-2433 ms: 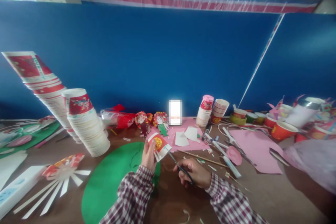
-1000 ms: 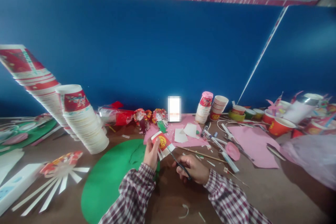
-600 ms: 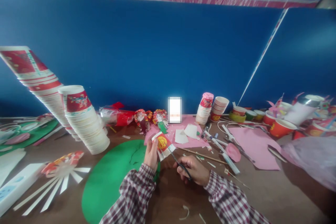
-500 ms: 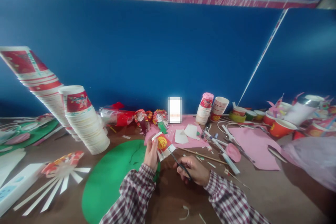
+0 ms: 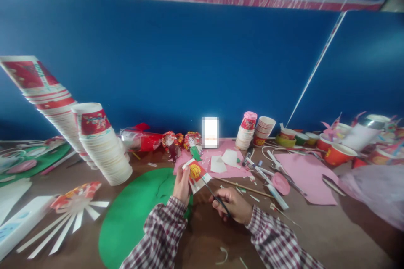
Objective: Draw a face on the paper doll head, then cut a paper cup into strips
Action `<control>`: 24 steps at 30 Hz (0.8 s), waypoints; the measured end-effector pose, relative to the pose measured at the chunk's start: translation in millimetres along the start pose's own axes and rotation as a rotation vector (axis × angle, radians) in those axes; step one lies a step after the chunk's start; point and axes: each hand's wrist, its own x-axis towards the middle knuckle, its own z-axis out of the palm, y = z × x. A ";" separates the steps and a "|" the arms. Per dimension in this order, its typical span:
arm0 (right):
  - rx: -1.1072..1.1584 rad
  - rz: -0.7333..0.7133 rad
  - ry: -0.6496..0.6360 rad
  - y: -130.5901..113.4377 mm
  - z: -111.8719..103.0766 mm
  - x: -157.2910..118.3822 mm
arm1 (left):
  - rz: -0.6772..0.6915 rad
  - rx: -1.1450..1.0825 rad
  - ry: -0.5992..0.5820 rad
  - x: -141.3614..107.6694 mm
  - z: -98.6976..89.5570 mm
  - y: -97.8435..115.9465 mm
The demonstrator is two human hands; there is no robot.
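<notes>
Low centre, our left hand should steady the red-and-white paper cup while our right, gripping dark metal scissors, snips slowly.

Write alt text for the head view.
The left hand holds a red-and-white paper piece while the right hand holds scissors at its edge. Below them is a brown table with a green disc, pink paper and stacked cups, before a blue wall.
</notes>
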 end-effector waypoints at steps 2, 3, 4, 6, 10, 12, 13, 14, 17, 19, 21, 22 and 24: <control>0.006 -0.002 0.001 1.0 0.1 0.2 | 0.000 0.015 -0.003 0.3 -0.8 0.2; 0.006 -0.005 0.002 1.2 0.3 0.2 | -0.001 0.020 -0.006 0.5 -1.2 0.4; 0.006 -0.007 0.003 1.4 0.4 0.2 | 0.000 0.023 -0.009 0.7 -1.6 0.6; 0.008 -0.005 0.004 1.3 0.9 0.0 | 0.004 0.017 -0.018 1.0 -2.1 1.2; 0.011 0.008 0.008 0.8 2.2 -0.5 | 0.000 0.007 -0.032 0.4 -1.1 3.0; 0.008 0.008 0.012 0.4 2.8 -0.7 | 0.006 0.016 -0.020 -0.2 -0.2 3.8; 0.009 0.007 0.014 0.0 3.0 -0.8 | 0.010 0.021 -0.013 -0.5 0.1 4.1; 0.012 0.007 0.015 -0.5 3.2 -0.9 | 0.013 0.025 -0.007 -0.6 0.2 4.3; 0.018 0.008 0.023 -2.6 3.3 -1.4 | 0.008 0.031 -0.004 0.0 -0.8 3.9; 0.016 0.009 0.021 -3.6 3.3 -1.7 | 0.013 0.036 -0.010 1.0 -2.2 3.2; 0.016 0.012 0.023 -3.7 3.4 -1.8 | 0.031 0.042 -0.016 1.7 -3.3 2.9; 0.015 0.016 0.021 -3.4 3.4 -1.8 | 0.036 0.041 -0.017 1.7 -3.4 3.1; 0.012 0.021 0.015 -2.0 3.4 -1.7 | 0.023 0.034 -0.016 1.0 -3.1 4.1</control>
